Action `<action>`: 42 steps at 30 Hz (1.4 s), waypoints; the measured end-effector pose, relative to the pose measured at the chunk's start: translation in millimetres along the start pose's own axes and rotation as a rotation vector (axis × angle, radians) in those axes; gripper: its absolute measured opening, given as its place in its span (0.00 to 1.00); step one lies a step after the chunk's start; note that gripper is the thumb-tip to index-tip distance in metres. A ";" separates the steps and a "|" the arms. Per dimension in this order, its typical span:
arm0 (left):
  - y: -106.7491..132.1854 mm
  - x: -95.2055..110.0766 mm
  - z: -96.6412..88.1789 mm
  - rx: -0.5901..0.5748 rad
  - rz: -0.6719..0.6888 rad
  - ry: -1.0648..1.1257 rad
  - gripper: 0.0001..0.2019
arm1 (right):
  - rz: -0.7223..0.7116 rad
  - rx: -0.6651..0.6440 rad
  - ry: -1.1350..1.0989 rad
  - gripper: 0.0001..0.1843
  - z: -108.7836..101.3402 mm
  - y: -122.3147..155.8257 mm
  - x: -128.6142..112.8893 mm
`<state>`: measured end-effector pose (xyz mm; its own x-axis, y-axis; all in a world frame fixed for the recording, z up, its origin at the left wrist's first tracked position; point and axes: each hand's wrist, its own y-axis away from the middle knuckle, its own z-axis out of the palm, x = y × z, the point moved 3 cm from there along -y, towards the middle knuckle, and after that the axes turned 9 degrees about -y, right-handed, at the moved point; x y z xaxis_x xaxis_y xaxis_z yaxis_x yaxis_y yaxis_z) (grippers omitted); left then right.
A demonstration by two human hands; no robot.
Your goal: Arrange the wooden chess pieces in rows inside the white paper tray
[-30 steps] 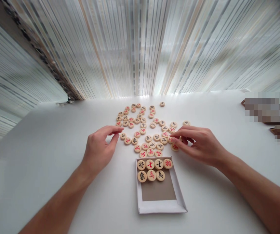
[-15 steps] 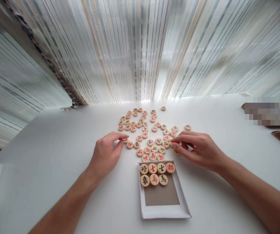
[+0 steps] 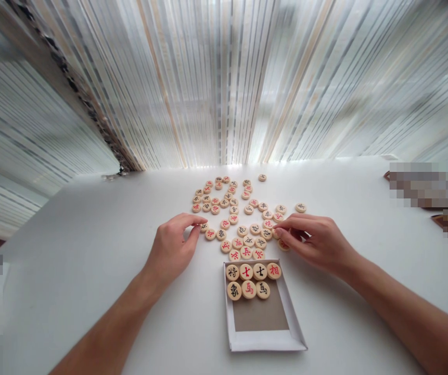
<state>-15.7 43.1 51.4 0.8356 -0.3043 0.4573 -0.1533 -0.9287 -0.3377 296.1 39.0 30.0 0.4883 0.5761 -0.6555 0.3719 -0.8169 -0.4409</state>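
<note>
My xiangqi pieces (image 3: pixel 246 272): pale smooth wood, matt. Tray (image 3: pixel 263 341): white folded card, brown paper floor (image 3: pixel 260 312). Tabletop (image 3: pixel 71 250): smooth matt white. Curtain (image 3: pixel 224 104): sheer striped cloth.

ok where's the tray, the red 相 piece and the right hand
tray (image 3: pixel 263 341), head view, on its white front rim
red 相 piece (image 3: pixel 273 271), head view, on its top face
right hand (image 3: pixel 317 245), head view, on the back of the hand
</note>
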 end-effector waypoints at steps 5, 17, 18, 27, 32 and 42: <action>-0.4 -1.8 2.2 -0.011 -0.002 -0.012 0.12 | -0.003 0.023 0.011 0.09 -0.9 0.3 0.1; 0.1 -2.9 4.1 -0.012 -0.004 -0.017 0.12 | -0.008 0.052 0.028 0.10 -0.7 0.2 1.0; 0.2 -2.8 4.0 -0.012 -0.001 -0.018 0.12 | -0.009 0.054 0.029 0.11 -0.8 0.1 0.8; -0.4 -0.8 4.1 -0.008 0.021 -0.023 0.12 | -0.009 0.051 0.042 0.10 -1.3 0.4 1.3; -0.1 -0.5 4.5 -0.007 0.025 -0.030 0.12 | -0.009 0.051 0.036 0.10 -1.5 0.2 0.0; 1.1 0.8 5.7 -0.022 0.023 -0.025 0.11 | -0.009 0.052 0.018 0.10 -1.8 -0.1 -1.1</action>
<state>-12.2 43.0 46.7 0.8447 -0.3204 0.4288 -0.1840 -0.9260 -0.3296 296.9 38.5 31.8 0.4994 0.5836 -0.6403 0.3349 -0.8117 -0.4786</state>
